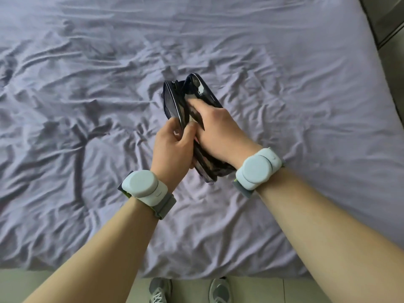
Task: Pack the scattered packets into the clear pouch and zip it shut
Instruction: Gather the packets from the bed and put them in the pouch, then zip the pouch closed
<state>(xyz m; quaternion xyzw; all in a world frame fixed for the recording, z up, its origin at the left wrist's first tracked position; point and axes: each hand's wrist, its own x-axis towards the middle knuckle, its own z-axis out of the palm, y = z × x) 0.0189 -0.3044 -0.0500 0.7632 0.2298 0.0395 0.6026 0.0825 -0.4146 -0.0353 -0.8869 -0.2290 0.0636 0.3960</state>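
The clear pouch (pixel 192 92) with dark navy trim is held upright above the bed in the middle of the view, its zipper edge facing me. Dark packets show through its clear sides. My left hand (pixel 172 147) grips the pouch's near left side, thumb against the zipper edge. My right hand (pixel 218 130) clasps its right side, fingers wrapped over the top edge near the zipper. The far end of the zipper gapes apart. No loose packets lie on the sheet in view.
A wrinkled lavender bed sheet (pixel 284 84) covers the bed under my hands. The bed's near edge runs along the bottom, with my grey shoes (pixel 219 291) on the floor below. Pale wrist bands (pixel 256 169) sit on both wrists.
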